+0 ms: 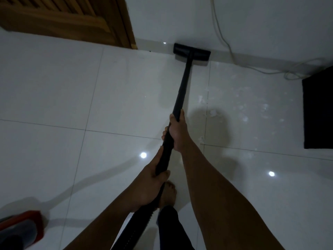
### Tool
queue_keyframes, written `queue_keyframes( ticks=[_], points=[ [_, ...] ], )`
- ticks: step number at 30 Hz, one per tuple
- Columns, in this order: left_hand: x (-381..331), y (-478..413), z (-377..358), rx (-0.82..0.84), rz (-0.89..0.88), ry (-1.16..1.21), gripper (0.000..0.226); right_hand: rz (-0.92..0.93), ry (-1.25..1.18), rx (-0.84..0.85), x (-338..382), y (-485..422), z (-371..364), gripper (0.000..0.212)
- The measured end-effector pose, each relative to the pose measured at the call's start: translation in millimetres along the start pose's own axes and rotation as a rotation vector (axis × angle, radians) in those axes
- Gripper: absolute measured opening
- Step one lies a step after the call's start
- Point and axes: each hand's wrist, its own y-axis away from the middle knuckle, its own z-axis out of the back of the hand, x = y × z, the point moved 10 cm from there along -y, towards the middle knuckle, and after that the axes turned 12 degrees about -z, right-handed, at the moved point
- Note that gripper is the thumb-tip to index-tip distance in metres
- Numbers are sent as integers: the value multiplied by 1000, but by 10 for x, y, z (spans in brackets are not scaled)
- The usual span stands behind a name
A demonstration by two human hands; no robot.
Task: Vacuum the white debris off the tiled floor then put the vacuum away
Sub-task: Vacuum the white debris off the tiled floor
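A long black vacuum wand runs from my hands to the far wall. Its flat black floor head lies against the skirting there. My right hand grips the wand about halfway along. My left hand grips its lower end, where the ribbed hose begins. White debris lies scattered over the glossy white tiled floor, to the right of the wand and apart from the floor head.
A wooden door stands at the back left. A pale cable hangs down the white wall and trails along the skirting. A black block sits at the right edge. A red and grey vacuum body is at bottom left. My bare foot is under the hose.
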Motion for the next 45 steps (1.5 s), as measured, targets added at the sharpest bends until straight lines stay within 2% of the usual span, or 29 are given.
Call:
queue_keyframes(
  ticks=[6,10,20,30,33,35,38,45],
  points=[
    [318,812,5,-9,-42,19,76,78,-24,17,-593,486,-144,61],
    [684,1599,-50,17,-62,42,76,144,-21,35,-1248,908,-266,61],
    [1454,3361,-403,30,-109,-16,79,110,-57,19,-3033,1922,-177,61],
    [2276,4728,-1304,55,-99,-133,85,17,-134,-3,-4916,2701,626,63],
    [2446,5080,-1715,145,-47,-161,83,-8,-155,-14,-5324,2904,916,63],
    [2497,5348,-1938,147,-46,-194,82,-29,-169,-28,-5616,3059,1108,63],
    [2585,5715,-2234,193,3,-114,82,-50,-201,-43,-5981,3280,1323,61],
    [3017,6439,-2572,195,86,-97,76,-119,-214,-58,-6895,3601,1565,60]
  ],
)
